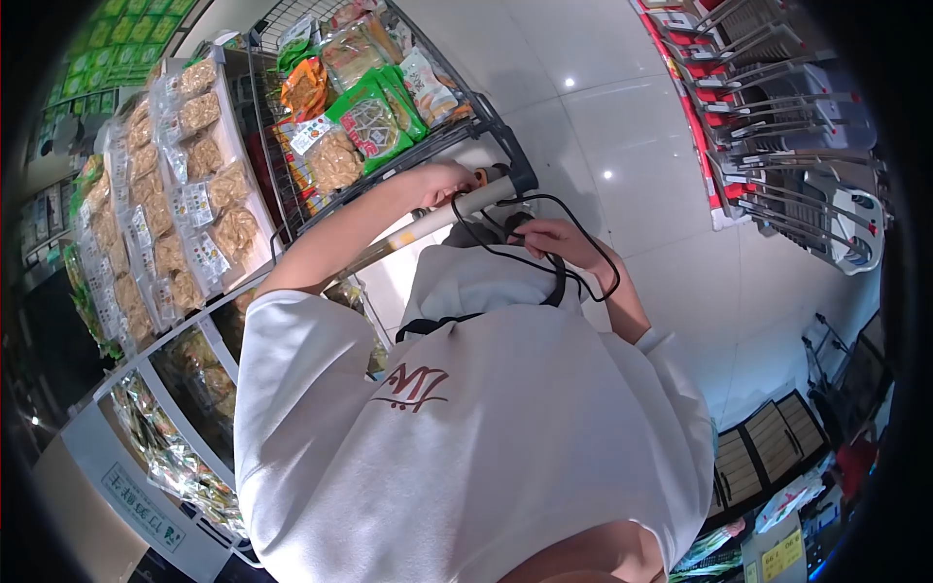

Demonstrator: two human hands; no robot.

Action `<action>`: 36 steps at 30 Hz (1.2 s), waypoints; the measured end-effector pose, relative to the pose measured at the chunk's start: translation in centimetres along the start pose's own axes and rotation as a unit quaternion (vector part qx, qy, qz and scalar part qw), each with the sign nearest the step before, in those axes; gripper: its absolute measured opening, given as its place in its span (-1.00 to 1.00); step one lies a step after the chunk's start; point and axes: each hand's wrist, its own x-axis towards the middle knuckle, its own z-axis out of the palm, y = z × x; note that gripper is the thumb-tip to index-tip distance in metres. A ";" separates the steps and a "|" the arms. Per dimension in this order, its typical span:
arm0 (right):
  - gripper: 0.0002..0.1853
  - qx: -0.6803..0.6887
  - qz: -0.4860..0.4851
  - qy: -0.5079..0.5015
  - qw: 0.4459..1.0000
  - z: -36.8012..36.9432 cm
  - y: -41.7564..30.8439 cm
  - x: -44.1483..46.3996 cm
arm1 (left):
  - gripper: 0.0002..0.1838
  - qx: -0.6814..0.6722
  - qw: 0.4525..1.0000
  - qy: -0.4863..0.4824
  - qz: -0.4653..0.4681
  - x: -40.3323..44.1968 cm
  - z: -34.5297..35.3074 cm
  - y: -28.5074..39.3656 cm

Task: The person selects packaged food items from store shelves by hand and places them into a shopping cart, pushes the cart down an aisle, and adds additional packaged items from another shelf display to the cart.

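Observation:
My left hand [447, 183] is closed just beyond the pale handle [471, 206] of a shopping cart. Its fingers curl near a small orange and black item [481, 177], and what they hold is too small to tell. Beside the handle's right end, my right hand [556, 240] has its fingers pressed together on a black cable [604, 255]. The cable loops around the handle and both hands. Food packs fill the cart basket, among them a green bag [369, 121], an orange bag [305, 89] and a clear pack of tan food [333, 160].
A shelf [255, 209] with rows of bagged tan food stands against the cart's left side. Nested carts [777, 126] are at the upper right. Wooden crates [768, 447] lie at the lower right. Shiny floor tiles [622, 126] stretch between.

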 end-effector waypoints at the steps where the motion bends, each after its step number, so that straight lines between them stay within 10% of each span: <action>1: -0.71 -0.026 0.039 -0.011 0.999 -0.5 -0.5 -0.6 | -0.87 -0.013 1.000 -0.003 0.022 -0.5 -0.5 0.0; 17: -0.76 0.012 0.119 0.306 0.945 -6.1 0.4 -0.4 | -0.75 0.317 0.848 0.202 0.375 -12.9 1.9 -1.7; 23: -0.75 -0.250 -0.049 0.469 0.846 -3.2 -6.5 -1.9 | -0.79 0.207 0.857 0.188 0.434 -19.1 2.2 -2.6; 29: -0.37 0.156 0.088 0.005 0.984 5.9 -15.3 0.3 | -0.80 0.170 0.839 0.216 0.469 -23.5 6.1 -4.0; 32: -0.41 0.371 0.087 0.038 0.924 8.1 -15.9 3.7 | -0.76 0.264 0.726 0.233 0.591 -22.2 8.1 -5.9; 36: -0.61 0.334 0.032 0.149 0.930 7.5 -15.0 6.0 | -0.68 0.381 0.714 0.200 0.552 -20.8 6.2 -7.5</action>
